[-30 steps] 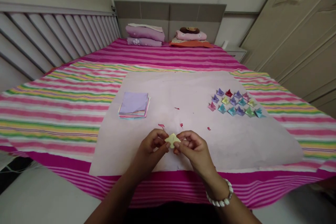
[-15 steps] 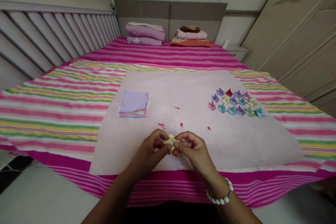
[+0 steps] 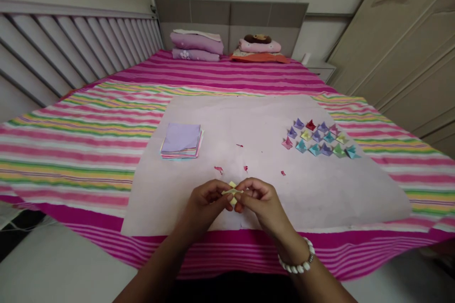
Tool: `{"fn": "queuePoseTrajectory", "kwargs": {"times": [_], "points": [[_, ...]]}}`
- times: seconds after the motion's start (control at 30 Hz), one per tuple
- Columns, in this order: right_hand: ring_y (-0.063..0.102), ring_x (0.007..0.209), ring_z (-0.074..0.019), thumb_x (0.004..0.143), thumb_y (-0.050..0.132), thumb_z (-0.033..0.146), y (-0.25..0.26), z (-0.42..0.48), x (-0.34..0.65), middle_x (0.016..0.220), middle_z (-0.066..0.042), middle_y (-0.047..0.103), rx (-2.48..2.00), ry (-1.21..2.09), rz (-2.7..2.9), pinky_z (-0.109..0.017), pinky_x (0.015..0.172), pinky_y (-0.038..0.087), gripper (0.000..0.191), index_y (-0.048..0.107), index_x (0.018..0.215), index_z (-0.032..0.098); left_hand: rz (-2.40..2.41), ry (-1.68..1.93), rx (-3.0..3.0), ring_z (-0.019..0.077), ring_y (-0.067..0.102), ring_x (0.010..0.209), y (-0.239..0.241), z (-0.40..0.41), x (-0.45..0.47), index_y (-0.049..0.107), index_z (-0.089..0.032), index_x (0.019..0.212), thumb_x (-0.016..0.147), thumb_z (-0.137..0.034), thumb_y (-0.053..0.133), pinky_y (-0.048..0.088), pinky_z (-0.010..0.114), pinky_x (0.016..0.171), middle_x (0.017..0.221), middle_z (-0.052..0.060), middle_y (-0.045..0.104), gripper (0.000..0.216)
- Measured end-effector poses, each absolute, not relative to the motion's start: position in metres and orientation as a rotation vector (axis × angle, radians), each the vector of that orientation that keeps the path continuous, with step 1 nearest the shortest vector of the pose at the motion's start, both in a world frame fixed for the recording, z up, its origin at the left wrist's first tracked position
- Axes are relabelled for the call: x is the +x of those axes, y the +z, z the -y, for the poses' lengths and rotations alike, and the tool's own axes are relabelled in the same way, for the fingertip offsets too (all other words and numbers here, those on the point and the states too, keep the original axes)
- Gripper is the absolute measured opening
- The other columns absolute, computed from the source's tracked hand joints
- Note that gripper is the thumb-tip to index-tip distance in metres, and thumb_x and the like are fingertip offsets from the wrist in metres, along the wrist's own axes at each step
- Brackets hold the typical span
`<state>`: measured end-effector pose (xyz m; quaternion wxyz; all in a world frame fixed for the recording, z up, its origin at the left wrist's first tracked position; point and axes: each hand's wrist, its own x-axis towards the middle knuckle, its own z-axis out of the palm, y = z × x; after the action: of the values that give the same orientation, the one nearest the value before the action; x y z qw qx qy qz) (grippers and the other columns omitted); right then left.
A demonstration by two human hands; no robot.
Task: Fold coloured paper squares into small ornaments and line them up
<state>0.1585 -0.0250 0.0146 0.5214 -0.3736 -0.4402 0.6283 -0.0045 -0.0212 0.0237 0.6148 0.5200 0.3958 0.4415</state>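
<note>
Pinching paper (image 3: 232, 191): left hand (image 3: 204, 201), right hand (image 3: 261, 201)

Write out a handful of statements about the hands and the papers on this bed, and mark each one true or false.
1. The left hand and right hand pinch a yellow folded paper between them. True.
2. The stack of paper squares has a purple sheet on top. True.
3. The coloured folded pieces lie left of that stack. False: they lie well to its right, on the pale sheet.
4. The white bead bracelet is on the left wrist. False: it is on the right wrist.
5. Small red scraps lie on the pale sheet beyond the hands. True.
</note>
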Motion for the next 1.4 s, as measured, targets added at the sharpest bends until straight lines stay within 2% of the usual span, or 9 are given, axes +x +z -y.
{"fn": "queuePoseTrajectory", "kwargs": {"times": [0.2, 0.4, 0.6, 0.83, 0.97, 1.1, 1.23, 1.3, 1.4], "points": [[0.061, 0.045, -0.0103, 0.073, 0.071, 0.016, 0.0119, 0.025, 0.1547, 0.052, 0.002, 0.068, -0.857, 1.476, 1.015, -0.021, 0.049, 0.05, 0.003, 0.069, 0.073, 0.019, -0.881, 1.063, 1.073, 0.0128, 0.065, 0.06, 0.0277, 0.0219, -0.0017, 0.071, -0.015, 0.081, 0.073, -0.022, 0.075, 0.053, 0.026, 0.061, 0.064, 0.001, 0.071, 0.011], [0.063, 0.049, -0.0097, 0.072, 0.064, 0.007, 0.0093, 0.0243, 0.1553, 0.059, 0.003, 0.068, -0.784, 1.464, 1.002, -0.021, 0.053, 0.051, 0.014, 0.07, 0.073, 0.02, -0.87, 1.1, 1.033, 0.0124, 0.066, 0.06, 0.0236, 0.021, -0.0035, 0.072, -0.017, 0.075, 0.073, -0.019, 0.072, 0.053, 0.024, 0.062, 0.061, 0.0, 0.071, 0.002], [0.064, 0.051, -0.01, 0.073, 0.066, 0.01, 0.0126, 0.0253, 0.1559, 0.059, 0.003, 0.066, -0.821, 1.433, 1.08, -0.021, 0.054, 0.051, 0.01, 0.069, 0.073, 0.02, -0.898, 1.061, 1.102, 0.0129, 0.066, 0.064, 0.0236, 0.0212, -0.0061, 0.073, -0.017, 0.08, 0.08, -0.027, 0.067, 0.052, 0.025, 0.065, 0.064, 0.001, 0.072, 0.012], [0.064, 0.058, -0.0117, 0.078, 0.067, 0.019, 0.0164, 0.0289, 0.1569, 0.069, 0.001, 0.066, -0.8, 1.417, 1.147, -0.025, 0.058, 0.052, 0.002, 0.068, 0.076, 0.018, -0.923, 1.046, 1.051, 0.0123, 0.066, 0.061, 0.0264, 0.0206, -0.002, 0.069, -0.015, 0.074, 0.07, -0.025, 0.077, 0.053, 0.025, 0.063, 0.065, 0.0, 0.071, 0.013], [0.064, 0.057, -0.0126, 0.08, 0.07, 0.026, 0.0125, 0.0285, 0.1567, 0.068, 0.001, 0.068, -0.783, 1.457, 1.092, -0.025, 0.058, 0.051, 0.013, 0.064, 0.09, 0.019, -0.933, 1.014, 1.073, 0.0126, 0.066, 0.063, 0.0279, 0.0204, -0.0024, 0.065, -0.015, 0.076, 0.071, -0.026, 0.077, 0.052, 0.024, 0.063, 0.064, 0.0, 0.07, 0.017], [0.061, 0.051, -0.0114, 0.073, 0.078, 0.031, 0.0101, 0.0252, 0.1536, 0.066, 0.001, 0.068, -0.879, 1.5, 0.998, -0.024, 0.053, 0.047, 0.024, 0.063, 0.087, 0.018, -0.943, 1.051, 1.103, 0.0125, 0.065, 0.062, 0.0286, 0.0209, -0.0014, 0.06, -0.016, 0.088, 0.071, -0.026, 0.077, 0.051, 0.025, 0.062, 0.066, -0.001, 0.068, 0.026], [0.056, 0.051, -0.011, 0.073, 0.076, 0.036, 0.0115, 0.0239, 0.1525, 0.058, 0.0, 0.066, -0.959, 1.536, 1.031, -0.024, 0.054, 0.043, 0.023, 0.064, 0.071, 0.016, -0.987, 1.054, 1.08, 0.0126, 0.064, 0.061, 0.0264, 0.0194, -0.0005, 0.054, -0.019, 0.111, 0.066, -0.025, 0.081, 0.049, 0.025, 0.062, 0.065, -0.005, 0.066, 0.053], [0.054, 0.052, -0.0112, 0.074, 0.075, 0.038, 0.013, 0.0241, 0.1526, 0.057, 0.0, 0.064, -0.971, 1.509, 1.045, -0.024, 0.054, 0.041, 0.025, 0.064, 0.068, 0.017, -0.985, 1.032, 1.02, 0.0129, 0.063, 0.061, 0.025, 0.0181, 0.0, 0.059, -0.017, 0.106, 0.063, -0.028, 0.082, 0.049, 0.026, 0.063, 0.066, -0.003, 0.067, 0.05], [0.052, 0.051, -0.0108, 0.073, 0.076, 0.04, 0.0146, 0.0246, 0.1522, 0.054, 0.002, 0.061, -1.021, 1.452, 1.064, -0.023, 0.053, 0.038, 0.027, 0.063, 0.068, 0.017, -1.02, 0.985, 0.968, 0.012, 0.06, 0.061, 0.0231, 0.0165, 0.0012, 0.068, -0.014, 0.08, 0.065, -0.033, 0.08, 0.047, 0.025, 0.063, 0.064, 0.0, 0.067, 0.027]]}}
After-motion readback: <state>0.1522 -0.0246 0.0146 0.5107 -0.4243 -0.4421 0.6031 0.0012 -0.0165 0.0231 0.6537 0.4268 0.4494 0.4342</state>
